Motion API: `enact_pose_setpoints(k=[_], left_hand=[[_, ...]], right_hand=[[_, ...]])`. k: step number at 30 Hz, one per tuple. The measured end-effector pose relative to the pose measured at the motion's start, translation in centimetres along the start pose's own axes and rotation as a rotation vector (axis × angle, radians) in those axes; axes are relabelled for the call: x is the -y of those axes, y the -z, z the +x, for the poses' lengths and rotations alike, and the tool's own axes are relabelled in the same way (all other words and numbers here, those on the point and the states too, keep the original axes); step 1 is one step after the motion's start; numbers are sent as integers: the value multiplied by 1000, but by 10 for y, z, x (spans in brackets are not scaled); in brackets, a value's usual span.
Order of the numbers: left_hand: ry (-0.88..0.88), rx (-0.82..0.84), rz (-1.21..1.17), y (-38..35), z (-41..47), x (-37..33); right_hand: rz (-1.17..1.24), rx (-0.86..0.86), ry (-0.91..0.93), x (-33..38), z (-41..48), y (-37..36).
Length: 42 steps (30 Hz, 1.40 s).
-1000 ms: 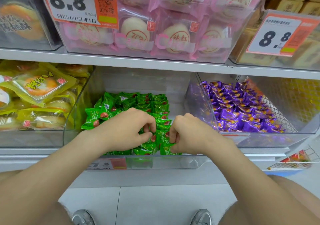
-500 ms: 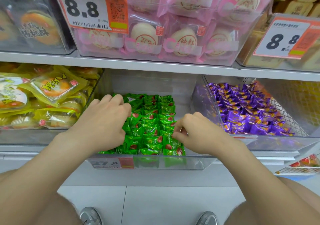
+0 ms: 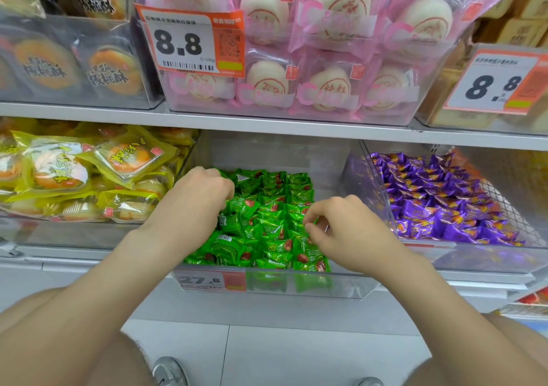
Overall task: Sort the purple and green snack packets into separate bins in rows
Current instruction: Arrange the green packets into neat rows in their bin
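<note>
Green snack packets (image 3: 271,216) lie in rows in the clear middle bin (image 3: 267,286) on the lower shelf. Purple snack packets (image 3: 439,204) fill the clear bin (image 3: 360,184) to its right. My left hand (image 3: 194,207) is at the back left of the green bin, and its fingers curl down around green packets there. Over the bin's front right part, my right hand (image 3: 344,231) pinches a green packet between its curled fingertips and thumb. The packets under both hands are hidden.
A bin of yellow pastry packs (image 3: 89,175) stands left of the green bin. The upper shelf (image 3: 267,123) carries pink bun packs (image 3: 320,68) and dark pastry packs (image 3: 65,59), with price tags (image 3: 189,44) on the bins. Grey floor tiles and my shoes lie below.
My left hand has moved from the front middle of the green bin to its back left and curled its fingers. My right hand has stayed near the front right.
</note>
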<state>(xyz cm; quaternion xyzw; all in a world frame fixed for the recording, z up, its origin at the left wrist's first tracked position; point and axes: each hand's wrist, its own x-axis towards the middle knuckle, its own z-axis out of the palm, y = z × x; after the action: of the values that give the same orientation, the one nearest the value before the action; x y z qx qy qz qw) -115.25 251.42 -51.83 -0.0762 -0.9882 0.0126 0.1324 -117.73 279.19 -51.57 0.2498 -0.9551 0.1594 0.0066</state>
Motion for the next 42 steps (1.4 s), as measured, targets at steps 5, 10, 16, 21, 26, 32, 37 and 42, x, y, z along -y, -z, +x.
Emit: enact_pose_setpoints(k=[5,10,16,21,26,32,37,42], left_hand=[[89,-141,-734,14,-3,-25],[82,14,-1120,17,-4,-55],[22,83,-1196,15,-1,-63],[-161,-72,-846,10,-2,-73],[-141,48,-751,7,4,-75],[-115,274,-582,-1,9,-79],[-138,413,-373,-8,15,-92],[-151,388,-273,-15,26,-103]], right_hand=[[385,-177,36,7,3,2],[701,-17,43,15,1,15],[1058,37,-236,5,-3,23],[1130,131,-317,-2,-8,28],[490,-20,19,-18,-16,31],[41,156,24,-21,-17,25],[-79,318,-42,-17,-13,26],[-158,363,-46,-13,-11,27]])
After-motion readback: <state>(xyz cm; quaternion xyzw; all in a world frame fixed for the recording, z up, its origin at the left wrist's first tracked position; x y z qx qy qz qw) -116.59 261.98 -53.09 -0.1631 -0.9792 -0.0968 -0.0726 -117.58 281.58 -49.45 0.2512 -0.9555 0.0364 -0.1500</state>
